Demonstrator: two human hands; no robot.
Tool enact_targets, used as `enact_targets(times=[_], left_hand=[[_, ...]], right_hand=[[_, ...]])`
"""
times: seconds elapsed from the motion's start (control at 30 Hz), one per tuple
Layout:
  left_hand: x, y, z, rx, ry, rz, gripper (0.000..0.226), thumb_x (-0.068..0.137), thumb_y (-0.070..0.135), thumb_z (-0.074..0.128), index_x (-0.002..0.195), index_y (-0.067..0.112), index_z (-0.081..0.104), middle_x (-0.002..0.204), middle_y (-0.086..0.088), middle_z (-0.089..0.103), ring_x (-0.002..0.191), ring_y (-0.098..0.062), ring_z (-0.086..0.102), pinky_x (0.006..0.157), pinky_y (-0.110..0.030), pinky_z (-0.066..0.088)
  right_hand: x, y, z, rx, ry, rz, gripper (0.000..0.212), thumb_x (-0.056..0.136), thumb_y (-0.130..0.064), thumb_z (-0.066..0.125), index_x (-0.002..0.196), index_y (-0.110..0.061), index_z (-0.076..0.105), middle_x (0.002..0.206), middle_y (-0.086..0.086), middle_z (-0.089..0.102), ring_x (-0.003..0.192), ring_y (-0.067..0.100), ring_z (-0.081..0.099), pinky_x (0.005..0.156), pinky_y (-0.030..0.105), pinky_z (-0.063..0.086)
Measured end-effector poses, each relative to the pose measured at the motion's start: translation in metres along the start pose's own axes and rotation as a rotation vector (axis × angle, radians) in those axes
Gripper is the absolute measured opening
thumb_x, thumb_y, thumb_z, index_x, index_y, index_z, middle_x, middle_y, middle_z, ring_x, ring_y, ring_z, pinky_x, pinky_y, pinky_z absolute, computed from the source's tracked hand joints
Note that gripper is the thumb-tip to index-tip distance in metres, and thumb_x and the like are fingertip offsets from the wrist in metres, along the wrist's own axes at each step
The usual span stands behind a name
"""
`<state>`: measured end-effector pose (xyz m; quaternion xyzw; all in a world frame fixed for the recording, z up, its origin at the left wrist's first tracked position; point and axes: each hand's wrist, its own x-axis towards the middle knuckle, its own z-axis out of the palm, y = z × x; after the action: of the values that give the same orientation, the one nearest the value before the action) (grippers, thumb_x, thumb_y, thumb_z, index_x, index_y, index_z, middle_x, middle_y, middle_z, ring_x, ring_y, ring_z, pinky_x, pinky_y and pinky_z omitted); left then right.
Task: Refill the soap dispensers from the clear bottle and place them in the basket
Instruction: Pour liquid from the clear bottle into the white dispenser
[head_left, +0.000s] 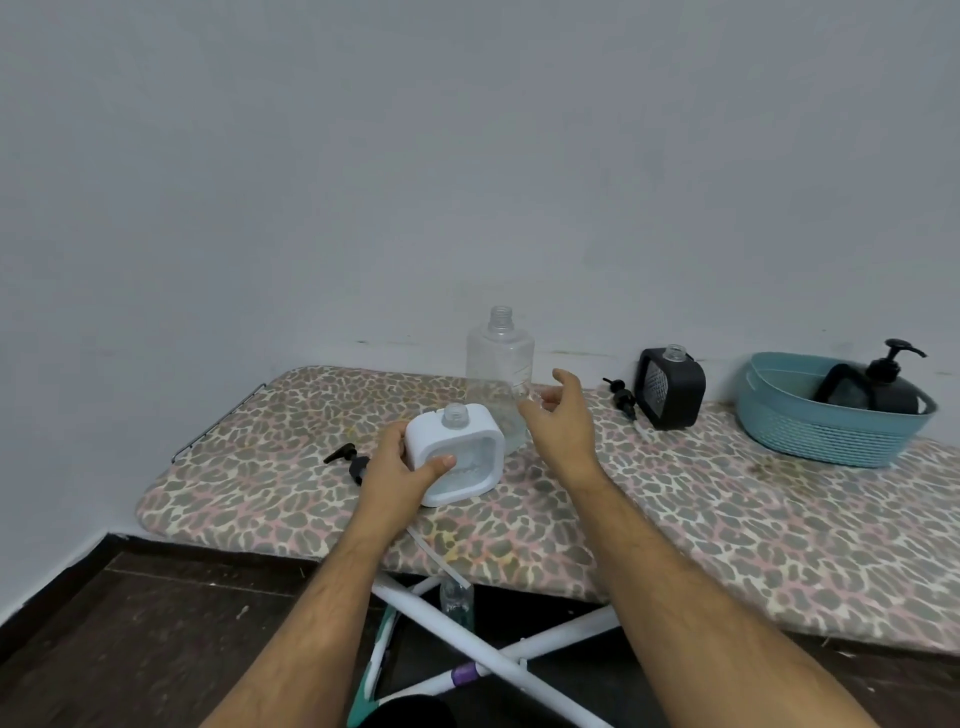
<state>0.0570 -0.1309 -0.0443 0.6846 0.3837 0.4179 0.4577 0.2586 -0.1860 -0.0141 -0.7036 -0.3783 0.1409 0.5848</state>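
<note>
White dispenser (453, 455), neck uncapped, stands near the front-left of the board (675, 519), set back a little from the front edge. Our left hand (402, 467) grips it from the left: thumb across its front face, fingers curled round the far side. A black pump (349, 459) lies on the board just left of that hand, near the rounded left end.

Clear bottle (500, 364) stands upright directly behind the white dispenser, cap off; it looks nearly empty. Our right hand (563, 421) hovers just right of the bottle, fingers apart and loosely curved toward it, holding nothing; we cannot tell whether the fingertips touch the bottle wall.

Black dispenser (671, 387), also uncapped, stands at the back edge by the wall, well right of the bottle. Its pump (622, 396) lies just to its left. Open cover shows between the right hand and this pair, and along the whole front strip to the right.

Basket (831, 421), blue-green plastic, sits at the far right close to the back edge. Inside it we see a black dispenser with pump fitted (891, 382), upright.

Surface: an ironing board in leopard-print cover, pink and grey, slightly stained near the basket. A wire rest (218, 418) projects off the left end. White crossed legs (467, 639) show beneath; a small bottle (457, 603) is on the floor among them. Wall (467, 156) is plain pale grey; floor (130, 649) is dark brown.
</note>
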Motion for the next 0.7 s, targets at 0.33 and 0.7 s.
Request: enact_targets(times=[0.33,0.7], left_hand=[[-0.023,0.022,0.074,-0.106,-0.180,0.007,0.050,0.084,0.019,0.077,0.122,0.027,0.047,0.116,0.007,0.060,0.104,-0.009,0.061,0.084,-0.031,0.056],[-0.033,0.045,0.167,-0.155,-0.359,0.035,0.049,0.086,0.019,0.074,0.122,0.034,0.044,0.118,0.009,0.060,0.105,-0.007,0.062,0.079,-0.023,0.054]], right_hand=[[-0.052,0.023,-0.086,0.200,-0.276,-0.004,0.031,0.094,-0.037,0.064,0.123,-0.027,0.058,0.120,-0.006,0.063,0.108,0.009,0.063,0.082,0.024,0.053],[-0.046,0.053,-0.170,0.049,-0.247,0.017,0.061,0.081,-0.012,0.080,0.131,-0.033,0.052,0.127,-0.002,0.061,0.112,0.020,0.062,0.094,0.039,0.055]])
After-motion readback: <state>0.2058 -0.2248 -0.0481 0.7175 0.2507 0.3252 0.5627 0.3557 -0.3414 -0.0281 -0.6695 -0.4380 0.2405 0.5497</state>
